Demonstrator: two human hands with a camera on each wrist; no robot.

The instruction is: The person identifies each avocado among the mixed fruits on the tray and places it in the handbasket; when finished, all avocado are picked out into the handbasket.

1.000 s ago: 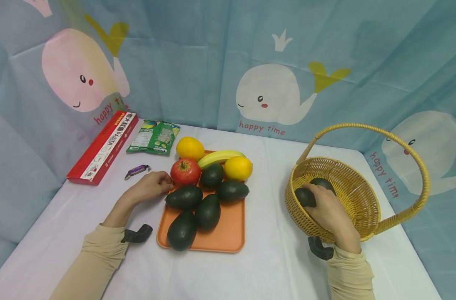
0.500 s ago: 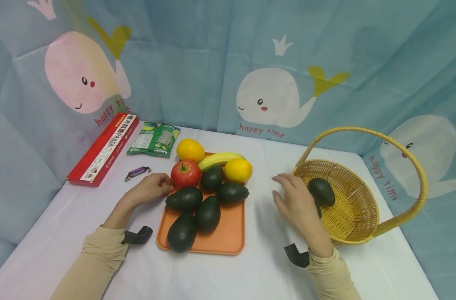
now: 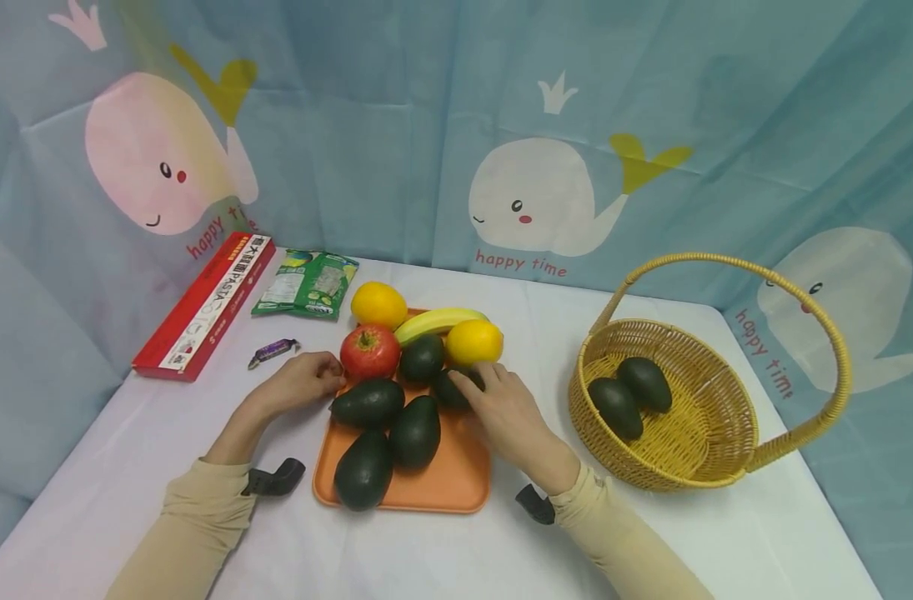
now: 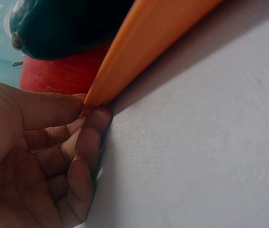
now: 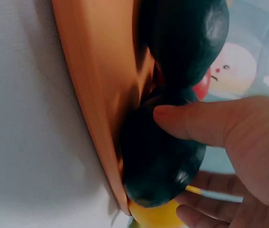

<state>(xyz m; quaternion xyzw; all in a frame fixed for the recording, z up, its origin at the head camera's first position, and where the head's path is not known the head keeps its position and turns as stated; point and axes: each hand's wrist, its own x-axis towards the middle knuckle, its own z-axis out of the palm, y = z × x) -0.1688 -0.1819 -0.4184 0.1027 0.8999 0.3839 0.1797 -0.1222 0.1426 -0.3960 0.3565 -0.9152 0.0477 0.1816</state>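
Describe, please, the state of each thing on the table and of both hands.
Tray: flat, partly covered.
Basket: upright, handle raised, two avocados inside.
Left hand: pinching the tray's edge.
Right hand: touching an avocado on the tray; full grip unclear.
Banana: unpeeled.
Red fruit: uncut where visible.
Yellow fruits: uncut where visible.
Pasta box: lying flat, looks closed.
Green packet: lying flat; seal unclear.
Purple sweet: wrapped.

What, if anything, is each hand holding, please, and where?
The left hand pinches the tray's rim; the right hand spans an avocado, its hold unclear.
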